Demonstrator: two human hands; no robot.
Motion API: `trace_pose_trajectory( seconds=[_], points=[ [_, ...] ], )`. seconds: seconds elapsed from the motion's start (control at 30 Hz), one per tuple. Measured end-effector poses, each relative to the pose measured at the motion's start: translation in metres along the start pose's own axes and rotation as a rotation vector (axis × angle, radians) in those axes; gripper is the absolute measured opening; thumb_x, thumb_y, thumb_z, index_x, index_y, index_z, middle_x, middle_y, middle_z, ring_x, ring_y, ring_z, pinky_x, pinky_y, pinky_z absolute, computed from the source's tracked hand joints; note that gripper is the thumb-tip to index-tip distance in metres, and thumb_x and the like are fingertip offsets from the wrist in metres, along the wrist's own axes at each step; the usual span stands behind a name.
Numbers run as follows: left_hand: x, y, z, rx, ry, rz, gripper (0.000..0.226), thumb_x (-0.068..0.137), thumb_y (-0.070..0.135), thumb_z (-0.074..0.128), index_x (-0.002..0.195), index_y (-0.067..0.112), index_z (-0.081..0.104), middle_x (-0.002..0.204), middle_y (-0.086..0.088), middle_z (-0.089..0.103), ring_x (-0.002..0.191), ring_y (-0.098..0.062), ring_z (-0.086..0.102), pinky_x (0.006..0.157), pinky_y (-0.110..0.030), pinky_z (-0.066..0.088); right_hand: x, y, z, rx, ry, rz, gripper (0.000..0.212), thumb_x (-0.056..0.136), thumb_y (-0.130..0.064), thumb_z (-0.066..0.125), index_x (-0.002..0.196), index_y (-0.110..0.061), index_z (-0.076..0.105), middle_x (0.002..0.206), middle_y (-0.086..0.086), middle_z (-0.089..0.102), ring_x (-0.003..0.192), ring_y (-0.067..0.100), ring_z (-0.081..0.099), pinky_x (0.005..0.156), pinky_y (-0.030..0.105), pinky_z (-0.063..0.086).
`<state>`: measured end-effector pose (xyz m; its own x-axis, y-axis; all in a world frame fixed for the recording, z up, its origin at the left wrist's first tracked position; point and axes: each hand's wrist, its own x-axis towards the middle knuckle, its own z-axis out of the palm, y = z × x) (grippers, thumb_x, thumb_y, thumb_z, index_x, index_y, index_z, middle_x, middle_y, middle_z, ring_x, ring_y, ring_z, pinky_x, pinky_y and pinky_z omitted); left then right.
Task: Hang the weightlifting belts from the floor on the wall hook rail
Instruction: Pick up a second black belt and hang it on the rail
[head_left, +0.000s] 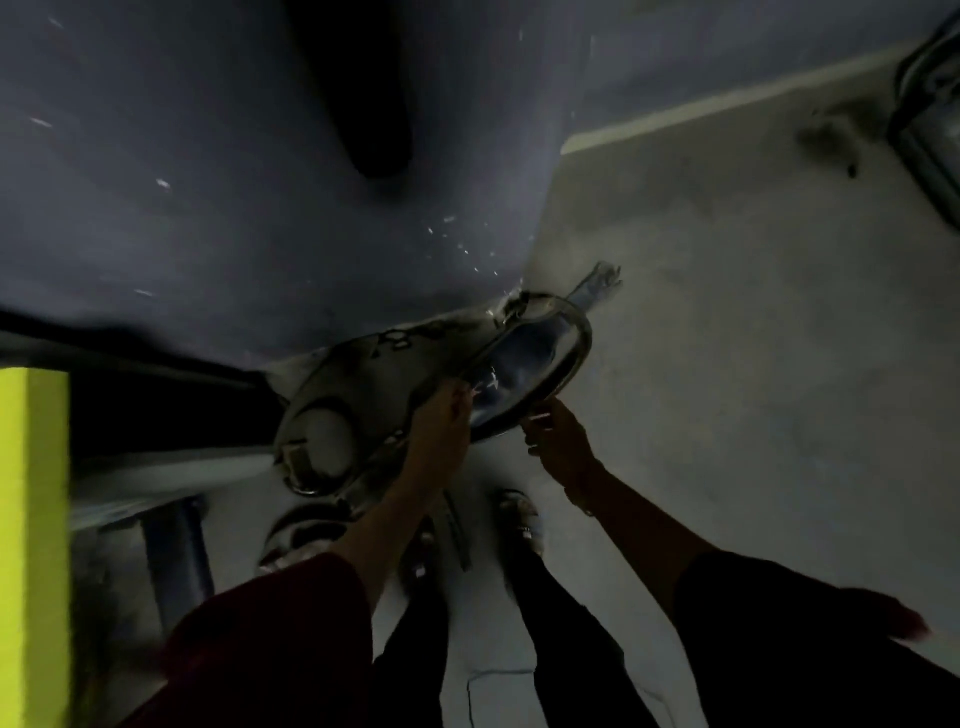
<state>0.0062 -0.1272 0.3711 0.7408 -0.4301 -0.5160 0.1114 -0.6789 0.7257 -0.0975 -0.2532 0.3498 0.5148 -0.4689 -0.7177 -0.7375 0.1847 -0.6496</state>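
Observation:
The view is dim and blurred. A blue weightlifting belt (524, 358) curled into a loop is lifted above the pale floor, near the foot of the blue-grey wall. My left hand (441, 421) grips its near edge on the left, and my right hand (556, 431) holds its lower right edge. A second, grey belt (332, 415) with a metal buckle (296, 460) lies coiled on the floor just left of my left hand. A third curled belt (301, 535) rests below it, partly hidden by my left sleeve. No hook rail is in view.
A dark object (363, 88) hangs on the wall (182, 182) above. A yellow-green block (31, 545) fills the left edge, with a blue frame leg (176, 561) beside it. My feet (519, 519) stand under the belts. A dark framed object (930, 130) sits at the far right.

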Motion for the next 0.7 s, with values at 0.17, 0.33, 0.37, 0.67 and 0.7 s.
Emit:
trace_pose_trajectory(
  seconds=[0.17, 0.33, 0.37, 0.67, 0.7],
  points=[
    [0.100, -0.105, 0.082, -0.011, -0.011, 0.002, 0.027, 0.103, 0.010, 0.046, 0.120, -0.006, 0.058, 0.113, -0.014, 0.063, 0.108, -0.026, 0.059, 0.086, -0.007, 0.035, 0.130, 0.106, 0.025, 0.063, 0.066, 0.169, 0.007, 0.095, -0.012, 0.059, 0.099, -0.016, 0.054, 0.090, 0.007, 0.059, 0.086, 0.025, 0.054, 0.082, 0.037, 0.048],
    [0.167, -0.217, 0.161, 0.030, -0.157, -0.082, 0.036, 0.104, 0.024, 0.045, 0.131, 0.002, 0.054, 0.127, -0.018, 0.061, 0.120, -0.031, 0.057, 0.093, -0.029, 0.043, 0.249, 0.212, 0.064, 0.097, 0.107, 0.283, 0.028, 0.094, -0.030, 0.062, 0.110, -0.016, 0.044, 0.119, 0.021, 0.062, 0.092, 0.026, 0.055, 0.081, 0.037, 0.051],
    [0.176, -0.233, 0.172, 0.064, -0.164, -0.066, 0.043, 0.102, 0.032, 0.045, 0.132, 0.002, 0.055, 0.128, -0.018, 0.061, 0.122, -0.031, 0.056, 0.098, -0.034, 0.043, 0.268, 0.230, 0.072, 0.105, 0.107, 0.316, 0.034, 0.093, -0.034, 0.062, 0.114, -0.015, 0.043, 0.123, 0.024, 0.061, 0.092, 0.026, 0.054, 0.080, 0.037, 0.049],
    [0.218, -0.323, 0.228, 0.185, -0.297, -0.055, 0.070, 0.091, 0.057, 0.035, 0.148, 0.017, 0.041, 0.150, -0.006, 0.048, 0.140, -0.024, 0.043, 0.116, -0.042, 0.035, 0.375, 0.299, 0.105, 0.248, 0.214, 0.444, 0.081, 0.095, -0.040, 0.057, 0.153, -0.023, 0.003, 0.143, 0.021, 0.046, 0.119, 0.046, 0.056, 0.069, 0.050, 0.062],
    [0.214, -0.327, 0.232, 0.202, -0.308, -0.052, 0.072, 0.090, 0.062, 0.033, 0.148, 0.020, 0.039, 0.151, -0.004, 0.047, 0.140, -0.024, 0.043, 0.115, -0.046, 0.036, 0.378, 0.299, 0.105, 0.310, 0.221, 0.456, 0.073, 0.099, -0.035, 0.051, 0.153, -0.025, 0.004, 0.144, 0.020, 0.044, 0.120, 0.048, 0.055, 0.059, 0.047, 0.062]
  ],
)
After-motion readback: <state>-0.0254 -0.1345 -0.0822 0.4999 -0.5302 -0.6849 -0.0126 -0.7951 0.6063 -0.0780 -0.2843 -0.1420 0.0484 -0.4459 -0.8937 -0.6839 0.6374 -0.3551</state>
